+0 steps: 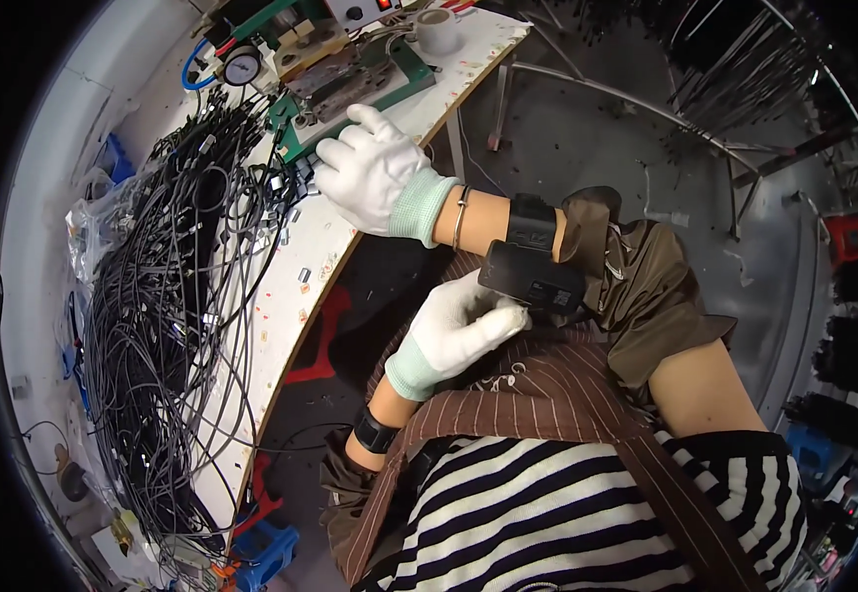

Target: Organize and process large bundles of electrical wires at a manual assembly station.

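Both hands wear white work gloves with pale green cuffs. My right hand (375,173) reaches left across my front to the table edge, beside the green metal fixture (350,91) and some small metal pieces (296,183). Its fingers are loosely curled, and nothing shows in them. A black box (533,276) sits on a black strap (533,222) around my right forearm. Lower down, my left hand (454,326) is closed at the near left corner of that box, in front of my brown striped apron (518,405). Its fingertips are partly hidden behind the box.
A large tangle of black cables (153,326) covers much of the white table (276,345). Behind the fixture are a pressure gauge (242,65) and a roll of tape (437,33). A red stool (321,345) stands below the table edge, and a metal frame (636,104) is to the right.
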### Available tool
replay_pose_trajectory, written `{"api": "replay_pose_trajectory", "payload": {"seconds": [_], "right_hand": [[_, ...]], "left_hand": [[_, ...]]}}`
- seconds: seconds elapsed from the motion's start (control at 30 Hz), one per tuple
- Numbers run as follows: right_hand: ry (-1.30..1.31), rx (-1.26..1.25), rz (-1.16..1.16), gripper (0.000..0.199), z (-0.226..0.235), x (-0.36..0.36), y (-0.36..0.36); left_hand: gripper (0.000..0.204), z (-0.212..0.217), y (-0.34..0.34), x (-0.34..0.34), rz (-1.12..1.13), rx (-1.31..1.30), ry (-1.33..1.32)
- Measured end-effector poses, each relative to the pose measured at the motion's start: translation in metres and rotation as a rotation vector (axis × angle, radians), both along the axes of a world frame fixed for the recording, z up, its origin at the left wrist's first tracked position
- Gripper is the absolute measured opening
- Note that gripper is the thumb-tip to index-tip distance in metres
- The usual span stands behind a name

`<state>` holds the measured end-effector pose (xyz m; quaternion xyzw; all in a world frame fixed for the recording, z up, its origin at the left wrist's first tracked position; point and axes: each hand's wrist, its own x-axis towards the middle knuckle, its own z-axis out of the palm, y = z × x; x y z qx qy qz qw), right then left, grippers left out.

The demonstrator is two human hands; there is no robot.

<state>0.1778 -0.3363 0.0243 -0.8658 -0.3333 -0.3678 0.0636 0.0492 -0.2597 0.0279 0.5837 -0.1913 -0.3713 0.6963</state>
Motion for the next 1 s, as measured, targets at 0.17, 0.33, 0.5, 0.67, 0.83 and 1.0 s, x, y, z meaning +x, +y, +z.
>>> {"api": "replay_pose_trajectory", "payload": {"seconds": [0.17, 0.33, 0.5, 0.67, 0.83, 1.0], "right_hand": [[0.294, 0.408, -0.114, 0.015, 0.009, 0.027, -0.018], [0.43, 0.974, -0.284, 0.021, 0.009, 0.053, -0.043], [0.454, 1.352, -0.183, 0.022, 0.01, 0.052, -0.067], [0.769, 2.257, 0.34, 0.019, 0.016, 0.05, -0.069], [0.841, 2.486, 0.6, 0.015, 0.033, 0.036, -0.071], [0.756, 2.504, 0.524, 0.015, 0.025, 0.04, -0.067]], "left_hand": [[0.029, -0.013, -0.008, 0.001, 0.106, 0.052, -0.144], [0.032, -0.017, -0.028, 0.011, 0.15, -0.003, -0.589], [0.034, -0.015, -0.036, 0.016, -0.035, 0.002, -0.705], [0.031, -0.021, -0.033, 0.021, 0.331, 0.011, -0.583], [0.03, -0.022, -0.042, 0.022, 0.448, -0.018, -0.475], [0.026, -0.026, -0.036, 0.031, 0.428, 0.034, -0.697]]}}
